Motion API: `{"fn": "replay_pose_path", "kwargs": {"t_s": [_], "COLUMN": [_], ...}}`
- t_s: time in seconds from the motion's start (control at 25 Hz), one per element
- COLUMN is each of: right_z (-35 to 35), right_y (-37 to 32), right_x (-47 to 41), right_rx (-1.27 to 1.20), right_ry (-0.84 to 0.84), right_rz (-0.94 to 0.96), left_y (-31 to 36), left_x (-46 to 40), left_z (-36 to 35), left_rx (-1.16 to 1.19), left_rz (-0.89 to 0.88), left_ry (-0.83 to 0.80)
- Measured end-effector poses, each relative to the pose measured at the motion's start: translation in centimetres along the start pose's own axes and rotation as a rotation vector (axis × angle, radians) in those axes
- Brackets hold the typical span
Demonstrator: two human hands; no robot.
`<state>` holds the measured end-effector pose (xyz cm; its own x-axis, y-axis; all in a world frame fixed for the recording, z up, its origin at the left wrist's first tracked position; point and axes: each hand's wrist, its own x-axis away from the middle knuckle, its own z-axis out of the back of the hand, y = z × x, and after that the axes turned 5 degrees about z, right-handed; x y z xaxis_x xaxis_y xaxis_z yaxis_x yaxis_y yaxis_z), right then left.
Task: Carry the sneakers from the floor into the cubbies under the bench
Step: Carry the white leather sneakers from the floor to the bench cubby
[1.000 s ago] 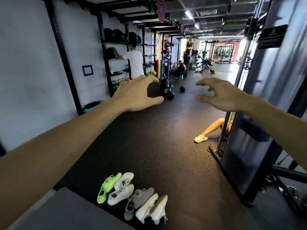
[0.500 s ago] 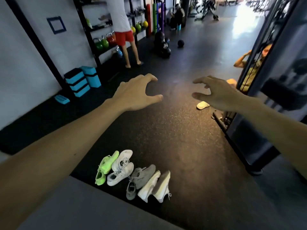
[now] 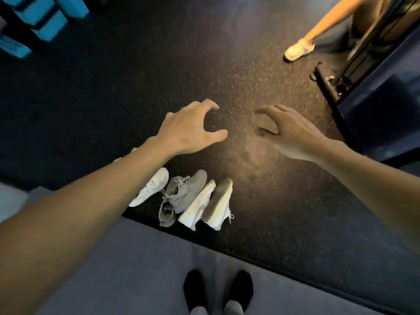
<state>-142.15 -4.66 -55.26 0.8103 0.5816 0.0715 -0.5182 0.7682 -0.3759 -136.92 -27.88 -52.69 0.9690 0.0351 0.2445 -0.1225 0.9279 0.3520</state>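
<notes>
Both arms reach forward over the dark speckled rubber floor [image 3: 261, 201]; the left hand [image 3: 188, 129] hangs in the air with its fingers [image 3: 210, 105] loosely curved and thumb spread, grasping nothing; the right hand [image 3: 288, 130] hangs level with it, fingers likewise slack and released, holding nothing.

The sneakers sit on the floor below the left forearm, close together in a row, just beyond the edge of a grey mat [image 3: 136, 258]: a white sneaker [image 3: 152, 187] partly hidden by the arm, a grey laced pair [image 3: 181, 194] next to it, then a white pair [image 3: 209, 205] tipped on their sides, soles showing.

The wearer's own feet in black socks [image 3: 218, 289] stand on the mat.

At upper right another person's foot in a pale shoe [image 3: 298, 50] rests near a black machine frame [image 3: 329, 83]; blue blocks [image 3: 47, 17] lie at upper left.
</notes>
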Motion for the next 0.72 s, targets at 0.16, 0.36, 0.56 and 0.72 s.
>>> {"fn": "replay_pose_path", "kwargs": {"t_s": [0.16, 0.36, 0.56, 0.72], "right_z": [-14.9, -33.2, -50.2, -58.4], "right_y": [4.2, 8.1, 10.9, 10.3], "right_x": [-1.6, 1.3, 5.3, 7.1], "right_rx": [-0.051, -0.135, -0.250, -0.432], "right_ry": [-0.086, -0.224, -0.378, -0.408], "right_rz": [-0.073, -0.175, -0.311, -0.468], "left_y": [-6.6, -14.1, -21.0, -24.6], "left_x": [-3.5, -3.6, -2.1, -1.5], "left_z": [-14.1, -31.3, -46.5, -53.3], "left_rx": [0.022, 0.016, 0.018, 0.020], "left_rz": [0.054, 0.090, 0.142, 0.161], "left_ry": [-0.116, -0.209, -0.255, -0.285]}}
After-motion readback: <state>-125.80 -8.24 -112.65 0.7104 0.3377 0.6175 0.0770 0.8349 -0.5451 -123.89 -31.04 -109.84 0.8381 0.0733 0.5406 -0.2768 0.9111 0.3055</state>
